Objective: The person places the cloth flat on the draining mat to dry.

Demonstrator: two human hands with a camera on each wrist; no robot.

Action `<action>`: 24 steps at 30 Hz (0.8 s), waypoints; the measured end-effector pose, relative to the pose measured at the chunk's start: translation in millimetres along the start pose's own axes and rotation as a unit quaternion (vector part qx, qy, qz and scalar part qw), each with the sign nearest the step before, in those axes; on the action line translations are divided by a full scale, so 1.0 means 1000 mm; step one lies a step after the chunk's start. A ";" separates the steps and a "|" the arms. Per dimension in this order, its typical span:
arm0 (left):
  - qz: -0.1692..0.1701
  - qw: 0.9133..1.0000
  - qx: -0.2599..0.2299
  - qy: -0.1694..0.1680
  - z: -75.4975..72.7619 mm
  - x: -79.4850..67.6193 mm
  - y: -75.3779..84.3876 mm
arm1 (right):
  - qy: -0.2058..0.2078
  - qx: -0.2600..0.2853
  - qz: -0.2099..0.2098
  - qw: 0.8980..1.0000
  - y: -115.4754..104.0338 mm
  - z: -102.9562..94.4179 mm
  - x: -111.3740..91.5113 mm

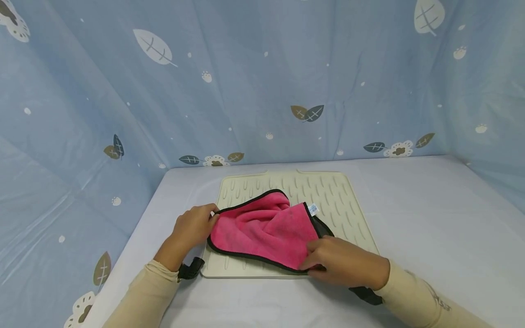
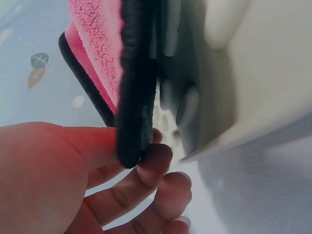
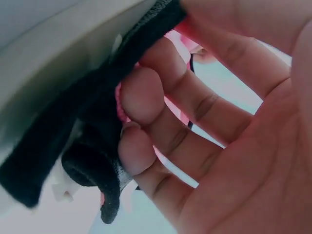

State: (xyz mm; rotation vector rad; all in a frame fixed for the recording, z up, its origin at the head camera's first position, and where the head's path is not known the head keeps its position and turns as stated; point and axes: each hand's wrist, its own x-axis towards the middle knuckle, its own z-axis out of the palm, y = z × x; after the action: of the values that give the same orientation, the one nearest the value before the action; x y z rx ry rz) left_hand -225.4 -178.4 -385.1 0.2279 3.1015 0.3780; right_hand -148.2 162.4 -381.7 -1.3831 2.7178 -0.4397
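Note:
A pink plush cloth (image 1: 266,230) with black edging and a dark underside lies rumpled over a cream ridged mat (image 1: 344,200). Its left corner is pinched between the thumb and fingers of my left hand (image 1: 194,225); the left wrist view shows the black edge (image 2: 136,87) caught there. At the lower right corner, my right hand (image 1: 340,259) grips the cloth, and the right wrist view shows fingertips against the dark fabric (image 3: 92,107). A small white tag (image 1: 313,209) sticks out from the cloth's upper right edge. Part of the right corner is hidden behind my right hand.
The mat lies on a white-covered table (image 1: 430,218). Blue curtains (image 1: 254,82) printed with leaves and flowers stand behind the table and along both sides. Dark wrist straps (image 1: 190,269) show below both wrists.

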 end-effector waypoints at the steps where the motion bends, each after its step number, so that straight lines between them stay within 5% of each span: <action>1: 0.000 1.000 -0.001 -0.001 0.000 0.000 0.000 | 0.001 0.003 0.001 1.000 0.000 -0.001 0.000; 7: 0.008 1.000 -0.006 -0.001 0.000 -0.001 0.002 | 0.052 -0.029 0.041 0.997 0.004 -0.005 0.002; 14: 0.035 0.999 -0.005 0.028 0.004 -0.001 0.007 | 0.131 -0.074 0.137 0.979 0.019 -0.008 0.002; 18: 0.059 0.997 -0.002 0.054 0.006 -0.002 0.011 | 0.117 -0.075 0.154 0.978 0.024 -0.005 0.001; 24: 0.084 0.993 -0.002 0.084 0.007 -0.003 0.017 | 0.103 -0.074 0.123 0.984 0.025 -0.003 0.003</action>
State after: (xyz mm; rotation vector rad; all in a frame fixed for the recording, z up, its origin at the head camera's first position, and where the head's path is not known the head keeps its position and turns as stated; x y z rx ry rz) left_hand -220.1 -160.8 -387.6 0.4834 3.2562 0.4260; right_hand -170.1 174.6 -385.9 -1.0611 3.0952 -0.3888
